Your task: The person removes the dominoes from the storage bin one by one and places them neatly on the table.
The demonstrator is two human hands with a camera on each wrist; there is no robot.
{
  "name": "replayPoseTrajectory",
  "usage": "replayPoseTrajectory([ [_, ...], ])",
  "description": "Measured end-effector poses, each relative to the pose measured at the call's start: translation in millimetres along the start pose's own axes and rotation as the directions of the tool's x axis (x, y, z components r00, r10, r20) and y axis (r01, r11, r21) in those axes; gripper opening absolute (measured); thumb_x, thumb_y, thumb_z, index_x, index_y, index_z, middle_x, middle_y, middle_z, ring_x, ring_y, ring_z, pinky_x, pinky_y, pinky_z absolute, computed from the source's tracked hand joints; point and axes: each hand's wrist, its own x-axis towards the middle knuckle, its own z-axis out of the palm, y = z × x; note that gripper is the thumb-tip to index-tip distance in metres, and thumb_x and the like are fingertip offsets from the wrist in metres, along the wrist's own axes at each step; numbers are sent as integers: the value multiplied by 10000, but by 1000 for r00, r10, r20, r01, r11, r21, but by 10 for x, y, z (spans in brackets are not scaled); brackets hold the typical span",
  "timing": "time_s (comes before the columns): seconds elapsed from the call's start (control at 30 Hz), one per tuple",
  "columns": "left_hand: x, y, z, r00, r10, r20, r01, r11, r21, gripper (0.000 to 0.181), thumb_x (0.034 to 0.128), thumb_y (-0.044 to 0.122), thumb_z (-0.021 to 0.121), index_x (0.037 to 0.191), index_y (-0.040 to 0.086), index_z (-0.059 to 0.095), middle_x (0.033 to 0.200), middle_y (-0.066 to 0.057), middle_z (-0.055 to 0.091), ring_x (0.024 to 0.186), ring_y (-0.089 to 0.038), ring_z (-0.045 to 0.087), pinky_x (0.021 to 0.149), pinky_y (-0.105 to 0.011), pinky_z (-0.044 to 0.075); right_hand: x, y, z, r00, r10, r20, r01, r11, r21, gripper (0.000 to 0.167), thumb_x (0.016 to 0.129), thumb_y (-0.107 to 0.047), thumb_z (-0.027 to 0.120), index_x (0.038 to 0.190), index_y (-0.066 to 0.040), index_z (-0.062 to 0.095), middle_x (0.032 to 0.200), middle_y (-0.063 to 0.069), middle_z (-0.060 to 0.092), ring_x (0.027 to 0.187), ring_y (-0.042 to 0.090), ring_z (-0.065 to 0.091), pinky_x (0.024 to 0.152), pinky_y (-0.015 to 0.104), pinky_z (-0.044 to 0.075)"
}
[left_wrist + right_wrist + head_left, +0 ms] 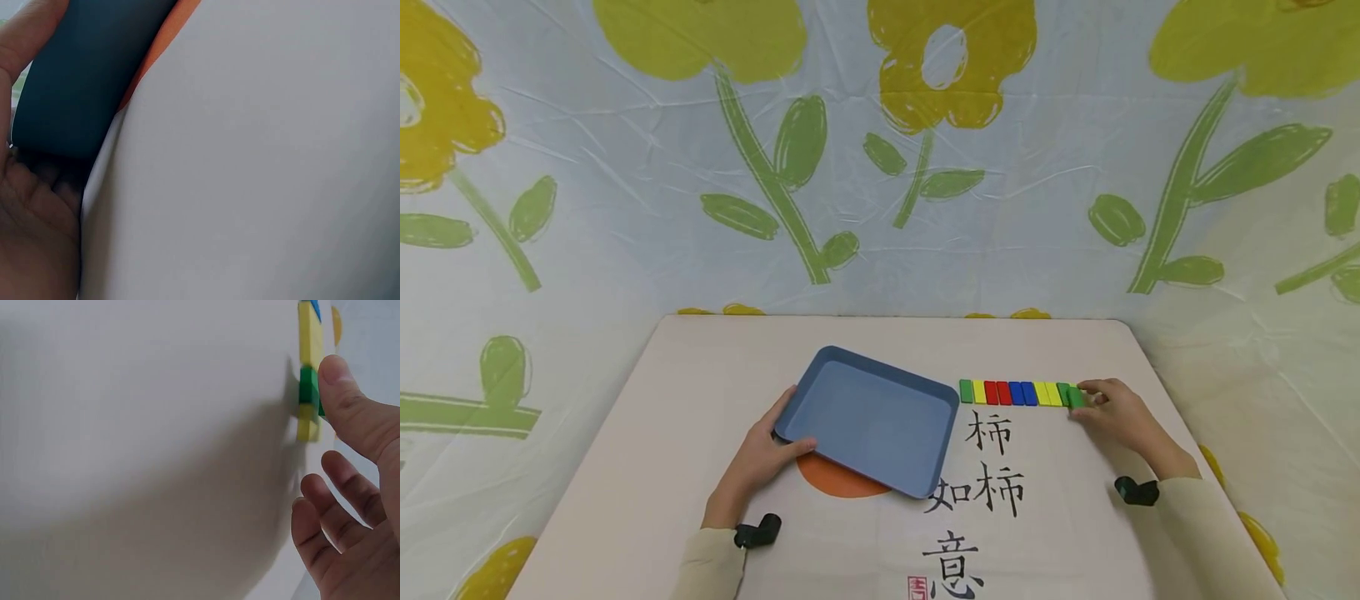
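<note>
My left hand (758, 454) grips a blue rectangular tray (872, 417) by its left corner, thumb on the near rim and the other fingers curled beneath. The tray sits at an angle, with nothing in it. In the left wrist view the thumb lies along the blue wall (81, 81). At the right end of a row of coloured blocks (1009, 393), my right hand (1116, 415) pinches a green block (1077, 398). Seen from the right wrist, the thumb mostly hides that block; a yellow block (305, 428) and another green block (305, 386) stand beside it.
The pale table (700, 383) carries black brush characters (953, 567), a small red seal print (917, 588) and an orange shape (842, 479) partly covered by the tray. Behind it hangs a flower-patterned cloth (1037, 208). The row's left end lies close to the tray's right corner.
</note>
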Motion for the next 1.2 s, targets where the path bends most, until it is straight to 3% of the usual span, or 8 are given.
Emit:
replayPoseTrajectory([
  [0.27, -6, -7, 7, 1000, -6, 1, 6, 1000, -8, 1001, 842, 465, 837, 1628, 428, 219, 1703, -78, 258, 1554, -392, 268, 1203, -661, 282, 44, 252, -50, 998, 51, 28, -51, 999, 7, 610, 923, -298, 788, 1365, 61, 572, 1252, 359, 520, 1032, 433, 577, 809, 513, 525],
  [0.43, -4, -7, 0, 1000, -3, -2, 3, 1000, -6, 1002, 842, 461, 837, 1631, 418, 220, 1702, -83, 258, 1553, -395, 267, 1202, -663, 281, 84, 333, -75, 998, 42, 42, -42, 999, 18, 623, 936, -327, 774, 1368, 69, 563, 1212, 362, 545, 1009, 433, 588, 793, 515, 531],
  [0.63, -8, 2, -1, 1000, -2, -2, 2, 1000, -10, 996, 845, 451, 838, 1628, 423, 224, 1702, -82, 258, 1555, -392, 266, 1204, -660, 281, 120, 386, -102, 998, 31, 53, -32, 999, 14, 615, 940, -308, 769, 1366, 80, 556, 1221, 382, 527, 998, 444, 585, 794, 529, 527],
  [0.93, -20, -6, 6, 1000, -6, -4, 6, 1000, -11, 1000, 843, 447, 842, 1628, 423, 222, 1701, -78, 262, 1555, -385, 271, 1207, -653, 282, 138, 420, -69, 999, 6, 47, -7, 1000, 16, 594, 921, -278, 789, 1334, 95, 582, 1242, 400, 481, 925, 366, 568, 713, 368, 491],
  [1.2, -1, -10, 5, 1000, -7, 1, 7, 1000, -14, 1010, 834, 464, 846, 1628, 426, 223, 1702, -74, 261, 1554, -384, 272, 1208, -650, 282, 139, 420, -60, 998, 24, 58, -25, 1000, 15, 601, 930, -285, 781, 1352, 88, 572, 1253, 395, 465, 921, 360, 548, 716, 375, 483],
])
